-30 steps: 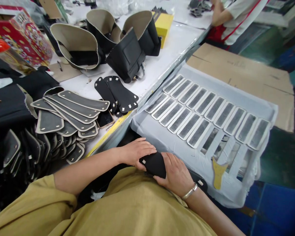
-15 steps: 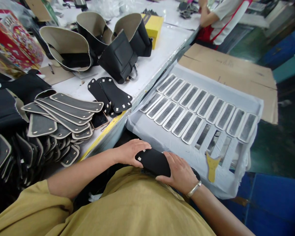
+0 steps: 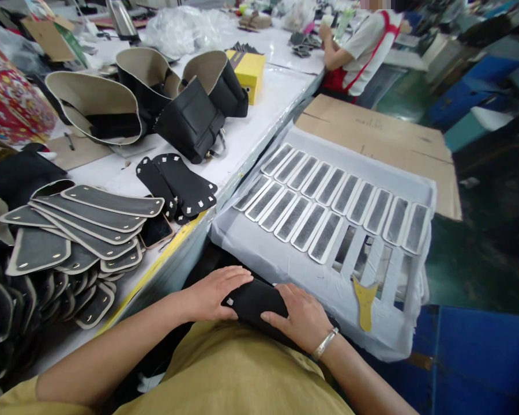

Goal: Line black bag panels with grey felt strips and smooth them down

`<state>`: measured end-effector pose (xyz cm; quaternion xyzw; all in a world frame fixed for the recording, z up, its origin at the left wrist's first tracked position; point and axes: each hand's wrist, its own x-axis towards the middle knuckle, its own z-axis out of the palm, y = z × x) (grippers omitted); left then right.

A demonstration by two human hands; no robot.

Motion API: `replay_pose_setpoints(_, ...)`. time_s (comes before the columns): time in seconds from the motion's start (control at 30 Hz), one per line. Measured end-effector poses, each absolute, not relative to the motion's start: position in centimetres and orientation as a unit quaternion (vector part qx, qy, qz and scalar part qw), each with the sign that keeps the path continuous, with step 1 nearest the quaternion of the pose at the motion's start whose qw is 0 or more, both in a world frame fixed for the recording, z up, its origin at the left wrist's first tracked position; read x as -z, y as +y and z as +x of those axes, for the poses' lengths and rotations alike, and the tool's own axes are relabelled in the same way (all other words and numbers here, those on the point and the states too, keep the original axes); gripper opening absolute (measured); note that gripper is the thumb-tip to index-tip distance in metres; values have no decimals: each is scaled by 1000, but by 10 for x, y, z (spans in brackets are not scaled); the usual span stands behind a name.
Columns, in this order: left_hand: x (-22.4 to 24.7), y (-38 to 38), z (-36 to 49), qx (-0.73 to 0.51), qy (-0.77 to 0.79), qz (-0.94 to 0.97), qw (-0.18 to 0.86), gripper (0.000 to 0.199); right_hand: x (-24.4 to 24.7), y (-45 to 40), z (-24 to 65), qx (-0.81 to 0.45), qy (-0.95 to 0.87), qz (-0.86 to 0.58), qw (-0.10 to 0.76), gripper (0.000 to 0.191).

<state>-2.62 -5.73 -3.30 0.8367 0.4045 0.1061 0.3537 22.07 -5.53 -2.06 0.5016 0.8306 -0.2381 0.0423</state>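
A black curved panel (image 3: 256, 301) lies across my lap, close to my body, with a small white tab near its left end. My left hand (image 3: 219, 293) is wrapped over that left end, thumb below and fingers along the top. Round the right part of the same panel is my right hand (image 3: 300, 316), its thumb on the panel's face. A silver bracelet (image 3: 326, 343) circles my right wrist. To the right stands a cloth-covered tray (image 3: 281, 253) bearing two rows of grey, white-edged strips (image 3: 324, 237). A yellow forked piece (image 3: 365, 302) rests at its near right.
On the white table (image 3: 281, 92) at left are grey panels (image 3: 108, 199) in a pile, black tabbed panels (image 3: 184, 183), black bag bodies (image 3: 190, 121) and a yellow box (image 3: 253, 72). Cardboard (image 3: 372, 132) lies behind the tray. Another person (image 3: 358, 52) sits at the back.
The view has shifted, so the table and tray appear further left and the background shows more. My left hand has moved over the panel's left end and now covers one white tab.
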Motion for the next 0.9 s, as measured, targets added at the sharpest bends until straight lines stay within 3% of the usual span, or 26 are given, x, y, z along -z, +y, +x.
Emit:
replay_pose_setpoints(0.13,29,-61,-16,-70,411,871,261,79,21,-62,226,204,857,474,-3,60)
replay_pose_setpoints(0.3,34,-61,-4,-81,393,888,224,79,21,-77,243,180,868,461,-46,81)
replay_pose_setpoints(0.57,31,-56,7,-82,375,904,189,73,25,-80,242,185,854,483,-50,71)
replay_pose_setpoints(0.9,42,-55,1,-110,342,920,160,69,23,-82,249,152,881,446,-50,80)
